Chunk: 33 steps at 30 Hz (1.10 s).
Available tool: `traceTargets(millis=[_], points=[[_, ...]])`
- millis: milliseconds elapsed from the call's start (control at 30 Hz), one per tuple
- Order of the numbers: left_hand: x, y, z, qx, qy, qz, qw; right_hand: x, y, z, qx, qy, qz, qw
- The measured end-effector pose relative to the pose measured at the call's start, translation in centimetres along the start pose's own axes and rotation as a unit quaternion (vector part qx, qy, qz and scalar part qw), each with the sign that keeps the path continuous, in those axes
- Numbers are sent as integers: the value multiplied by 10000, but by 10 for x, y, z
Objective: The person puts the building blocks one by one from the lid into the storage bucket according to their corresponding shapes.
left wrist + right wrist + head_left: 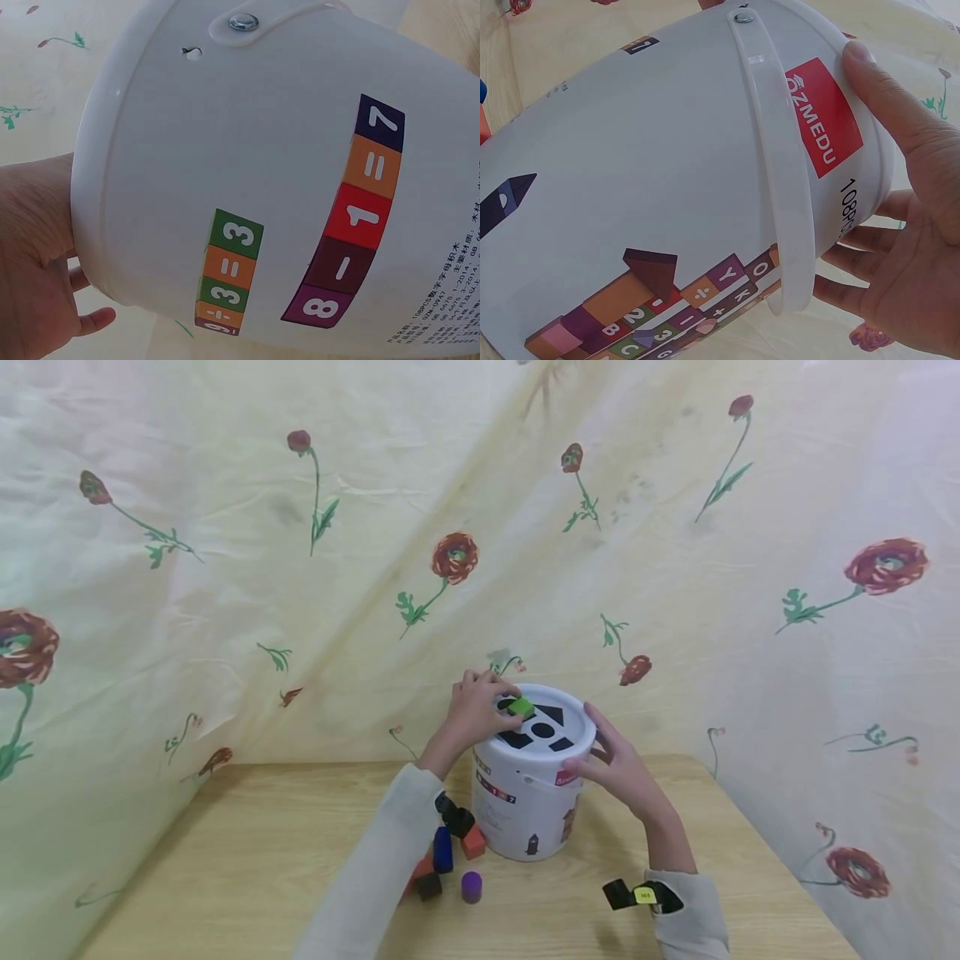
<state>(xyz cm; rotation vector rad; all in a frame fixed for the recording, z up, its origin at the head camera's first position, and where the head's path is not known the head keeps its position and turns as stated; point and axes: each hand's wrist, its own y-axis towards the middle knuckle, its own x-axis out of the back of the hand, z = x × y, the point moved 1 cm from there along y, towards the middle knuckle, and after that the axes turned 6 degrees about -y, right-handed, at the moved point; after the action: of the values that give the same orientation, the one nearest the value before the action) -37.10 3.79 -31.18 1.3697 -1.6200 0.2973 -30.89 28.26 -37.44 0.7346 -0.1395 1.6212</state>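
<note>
A white bucket (517, 810) stands upright on the table, and its lid (588, 725) has several black shape holes. My left hand (480, 708) pinches a green block (522, 707) between thumb and fingers, right at the lid over the holes on its left. In the left wrist view the bucket wall hides the block and most of that hand. My right hand (615, 764) grips the bucket's upper right side, thumb at the front near the red label (825, 120) and fingers round the back, as the right wrist view shows.
Left of the bucket lie a purple cylinder (472, 887), a blue block (442, 850), a red block (473, 842) and several black pieces, partly behind the left sleeve (375, 868). A white carrying handle (780, 172) hangs against the bucket. Flowered cloth (360, 568) hangs behind the wooden table (262, 852).
</note>
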Motion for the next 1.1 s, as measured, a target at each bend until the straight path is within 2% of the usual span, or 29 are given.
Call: traceTargets(millis=[133,400,633,800,967,1100], points=[[2,-2,-1,-8,47,-60,10000,0,1,0,21,21,-3,10000],[14,-16,4,-269,-176,-542,9980,0,2,0,-15,58,14,10000],[23,-34,27,-584,-226,-1071,9923,0,3,0,9,60,2,10000],[27,-54,51,-709,-759,-1418,9844,0,2,0,-3,57,11,10000],[24,-69,73,-710,-930,-1349,9839,1,1,0,0,65,5,10000],[19,-83,90,-789,-840,-899,9893,0,1,1,16,97,21,9999]])
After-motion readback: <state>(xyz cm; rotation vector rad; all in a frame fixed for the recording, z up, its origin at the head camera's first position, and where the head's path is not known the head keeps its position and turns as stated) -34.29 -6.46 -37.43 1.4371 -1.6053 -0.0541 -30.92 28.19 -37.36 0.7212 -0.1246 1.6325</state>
